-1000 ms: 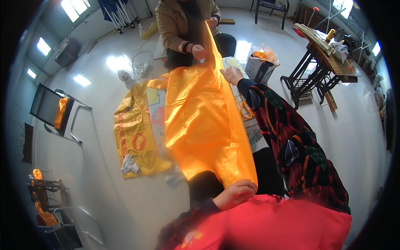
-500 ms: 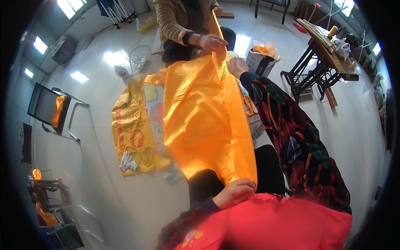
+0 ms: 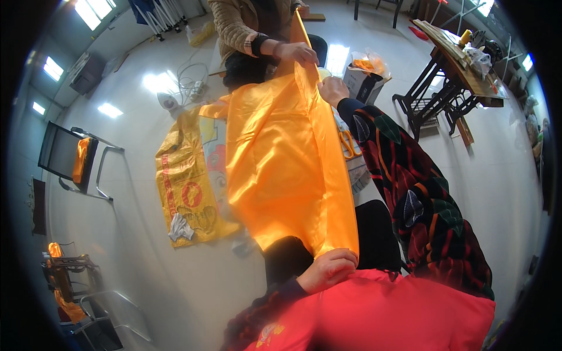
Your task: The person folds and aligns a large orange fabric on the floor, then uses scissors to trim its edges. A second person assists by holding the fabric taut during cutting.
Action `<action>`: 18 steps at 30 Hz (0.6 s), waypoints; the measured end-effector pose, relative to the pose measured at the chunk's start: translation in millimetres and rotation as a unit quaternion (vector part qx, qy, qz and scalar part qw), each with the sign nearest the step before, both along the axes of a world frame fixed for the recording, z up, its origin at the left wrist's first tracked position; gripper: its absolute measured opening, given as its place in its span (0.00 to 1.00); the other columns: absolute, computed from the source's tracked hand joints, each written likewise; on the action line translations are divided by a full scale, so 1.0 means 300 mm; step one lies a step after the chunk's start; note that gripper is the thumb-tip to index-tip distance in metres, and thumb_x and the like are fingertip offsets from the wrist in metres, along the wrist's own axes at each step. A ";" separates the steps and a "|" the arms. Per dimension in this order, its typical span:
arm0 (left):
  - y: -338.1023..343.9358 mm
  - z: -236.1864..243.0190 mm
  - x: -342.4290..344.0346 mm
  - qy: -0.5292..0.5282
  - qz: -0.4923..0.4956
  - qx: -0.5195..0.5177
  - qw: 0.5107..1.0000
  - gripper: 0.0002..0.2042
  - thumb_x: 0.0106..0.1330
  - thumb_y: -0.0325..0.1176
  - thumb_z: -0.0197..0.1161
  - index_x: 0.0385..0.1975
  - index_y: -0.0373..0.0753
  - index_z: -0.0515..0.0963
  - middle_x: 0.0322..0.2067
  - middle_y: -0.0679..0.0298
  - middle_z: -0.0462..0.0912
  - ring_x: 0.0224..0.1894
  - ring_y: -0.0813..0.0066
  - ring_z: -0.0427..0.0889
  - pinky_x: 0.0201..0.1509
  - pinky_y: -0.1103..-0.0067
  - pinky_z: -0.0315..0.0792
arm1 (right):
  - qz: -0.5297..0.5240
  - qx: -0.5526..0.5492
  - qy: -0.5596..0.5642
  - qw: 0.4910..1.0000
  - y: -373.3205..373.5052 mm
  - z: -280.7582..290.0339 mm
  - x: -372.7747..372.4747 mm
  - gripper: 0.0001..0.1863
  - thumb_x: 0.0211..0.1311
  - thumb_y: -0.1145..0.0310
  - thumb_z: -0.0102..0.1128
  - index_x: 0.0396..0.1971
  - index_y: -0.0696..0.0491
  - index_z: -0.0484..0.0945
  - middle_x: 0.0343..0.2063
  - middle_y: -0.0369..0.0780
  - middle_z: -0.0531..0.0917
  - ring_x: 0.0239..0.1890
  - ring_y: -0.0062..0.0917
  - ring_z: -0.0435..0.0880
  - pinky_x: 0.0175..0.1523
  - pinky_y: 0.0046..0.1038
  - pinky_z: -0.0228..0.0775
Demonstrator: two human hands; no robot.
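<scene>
A long piece of shiny orange-yellow fabric (image 3: pixel 275 164) stretches from my lap toward the person opposite, its right side folded into a band. At the near end, my left hand (image 3: pixel 329 271) is closed on the fabric's edge, close to my body. Farther up the same right edge, my right hand (image 3: pixel 333 92) pinches the folded band with its arm reaching out. Just beyond it, the other person's hand (image 3: pixel 297 54) also holds the far end. Orange-handled scissors (image 3: pixel 349 145) lie beside the fabric, partly hidden by my sleeve.
On the floor at left lies a yellow printed sack (image 3: pixel 186 175) with a crumpled grey-white scrap (image 3: pixel 180 227) on it. A box with orange material (image 3: pixel 363 82) stands at the far right, near a treadle sewing table (image 3: pixel 453 64). A chair (image 3: pixel 79 155) stands left.
The whole view has shifted slightly, so things sit a little higher and to the left. Both my hands keep their grip on the fabric, and the other person's hand stays on it too.
</scene>
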State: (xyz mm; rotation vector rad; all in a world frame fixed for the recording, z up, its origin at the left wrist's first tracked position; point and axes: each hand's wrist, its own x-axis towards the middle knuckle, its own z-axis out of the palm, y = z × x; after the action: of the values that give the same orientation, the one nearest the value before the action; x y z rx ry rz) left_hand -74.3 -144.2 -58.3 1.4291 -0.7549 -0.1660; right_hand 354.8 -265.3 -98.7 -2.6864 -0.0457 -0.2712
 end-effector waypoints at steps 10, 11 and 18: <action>-0.001 -0.001 0.002 0.003 0.013 0.000 1.000 0.07 0.53 0.21 0.64 0.29 0.35 0.74 0.34 0.59 0.78 0.39 0.60 0.79 0.41 0.73 0.73 | 0.068 0.080 -0.084 0.991 -0.085 -0.051 -0.053 0.22 0.61 0.53 0.50 0.25 0.58 0.82 0.26 0.53 0.81 0.34 0.46 0.82 0.42 0.41 0.73; 0.000 -0.002 0.002 -0.002 0.017 0.004 1.000 0.07 0.53 0.20 0.64 0.30 0.35 0.74 0.34 0.59 0.78 0.40 0.60 0.79 0.41 0.73 0.73 | 0.077 0.113 -0.112 0.984 -0.110 -0.076 -0.059 0.23 0.61 0.53 0.50 0.23 0.59 0.81 0.24 0.53 0.81 0.33 0.46 0.82 0.40 0.41 0.73; 0.011 -0.013 0.007 -0.020 0.040 0.026 0.999 0.07 0.54 0.20 0.64 0.31 0.35 0.74 0.35 0.59 0.78 0.41 0.60 0.79 0.42 0.72 0.73 | 0.042 -0.072 0.115 0.990 -0.317 -0.342 -0.241 0.15 0.51 0.63 0.62 0.32 0.61 0.79 0.35 0.58 0.81 0.42 0.50 0.81 0.48 0.44 0.73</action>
State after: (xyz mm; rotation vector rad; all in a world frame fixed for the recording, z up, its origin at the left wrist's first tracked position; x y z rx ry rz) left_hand -72.1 -141.0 -62.2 1.5139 -0.7294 -0.0966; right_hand 282.6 -360.5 -201.3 -2.8319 -0.1128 0.0720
